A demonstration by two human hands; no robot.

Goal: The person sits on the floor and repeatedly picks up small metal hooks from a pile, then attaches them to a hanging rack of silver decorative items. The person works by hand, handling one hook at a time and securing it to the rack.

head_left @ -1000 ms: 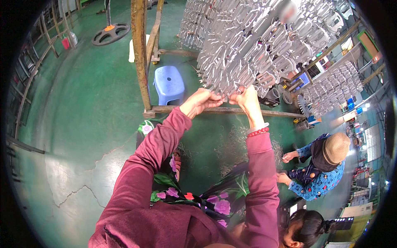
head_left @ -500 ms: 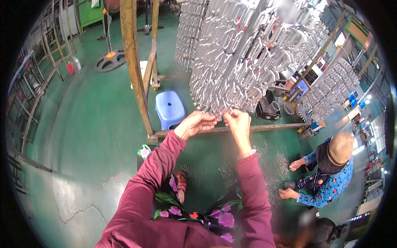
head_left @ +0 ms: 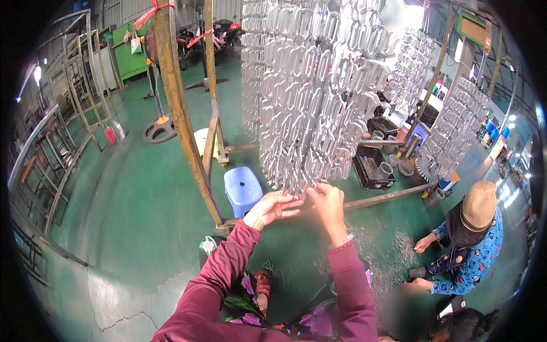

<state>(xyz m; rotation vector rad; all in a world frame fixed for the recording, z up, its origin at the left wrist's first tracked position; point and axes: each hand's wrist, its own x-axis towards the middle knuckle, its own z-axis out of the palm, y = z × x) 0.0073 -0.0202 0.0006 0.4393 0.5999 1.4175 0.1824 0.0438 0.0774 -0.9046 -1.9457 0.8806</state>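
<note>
Rows of silver, looped metal pieces (head_left: 313, 114) hang in a dense bundle in front of me, linked one below another. My left hand (head_left: 268, 210) is at the bundle's lower end, thumb and forefinger closed at the tip of a hanging metal piece, the other fingers stretched out. Beside it, my right hand (head_left: 329, 206) pinches the lower end of the same cluster, its fingertips partly hidden among the pieces. Exactly which piece each hand grips is too small to make out.
A rusty metal frame (head_left: 181, 102) stands around the bundle, with its low bar (head_left: 376, 198) beyond my hands. A blue plastic stool (head_left: 243, 191) stands left; a black crate (head_left: 370, 171) with cups sits right. A co-worker in a straw hat (head_left: 478, 205) crouches at right, near scattered metal bits (head_left: 393, 248).
My view has tilted up, so the bundle, stool and frame sit lower in the picture. Both hands stay at the bundle's lower end, fingers in much the same pose.
</note>
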